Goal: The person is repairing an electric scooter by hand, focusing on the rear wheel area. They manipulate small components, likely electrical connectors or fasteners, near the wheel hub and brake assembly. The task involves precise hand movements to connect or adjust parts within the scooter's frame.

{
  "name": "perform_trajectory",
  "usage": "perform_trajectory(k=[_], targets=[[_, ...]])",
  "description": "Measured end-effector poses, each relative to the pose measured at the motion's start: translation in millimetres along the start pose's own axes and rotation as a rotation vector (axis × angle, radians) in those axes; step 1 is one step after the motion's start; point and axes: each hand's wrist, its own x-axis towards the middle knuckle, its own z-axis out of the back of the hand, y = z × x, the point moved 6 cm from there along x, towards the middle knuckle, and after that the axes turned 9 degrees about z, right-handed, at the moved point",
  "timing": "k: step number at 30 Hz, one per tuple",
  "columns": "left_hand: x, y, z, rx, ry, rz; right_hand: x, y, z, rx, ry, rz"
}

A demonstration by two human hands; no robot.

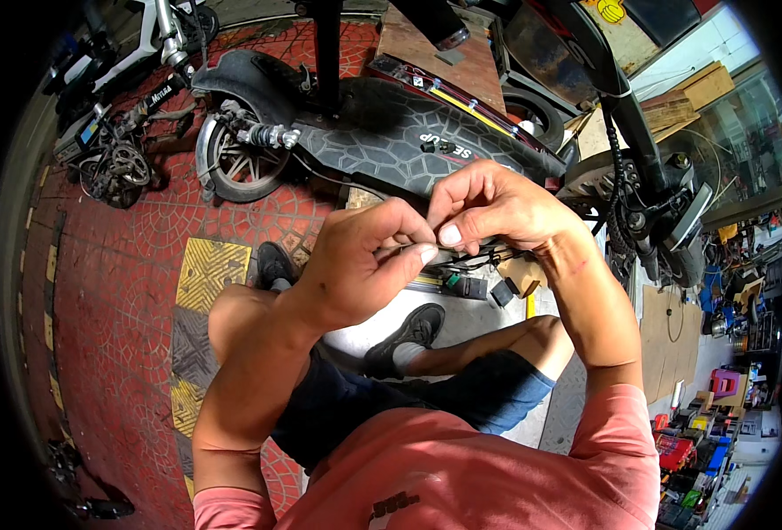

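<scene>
My left hand [364, 261] and my right hand [497, 212] meet in front of my chest, fingertips pinched close together on something small that I cannot make out. Just beyond them lies the black deck [377, 132] of an electric scooter, with a grey hexagon pattern. Under my hands are thin black wires [488, 259] and small black-and-green components [466, 285], some partly hidden by my fingers. A tan piece [519, 269] sits beside them, near my right wrist.
The scooter's rear wheel [242, 159] is at upper left, a parked bike [99, 141] beyond it on red paving [108, 291]. A dark frame with a chain [642, 159] stands at right, before cluttered tools [700, 450]. My crossed legs and shoe [400, 344] are below my hands.
</scene>
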Motion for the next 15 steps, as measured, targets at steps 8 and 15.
perform_trajectory(k=[8, 15], targets=[[1, -2, -1, 0.010, -0.069, -0.042, -4, 1, -1, -0.014, -0.067, 0.016], [1, -7, -2, 0.077, -0.069, -0.081, -4, -4, 3, -0.014, -0.075, 0.004]])
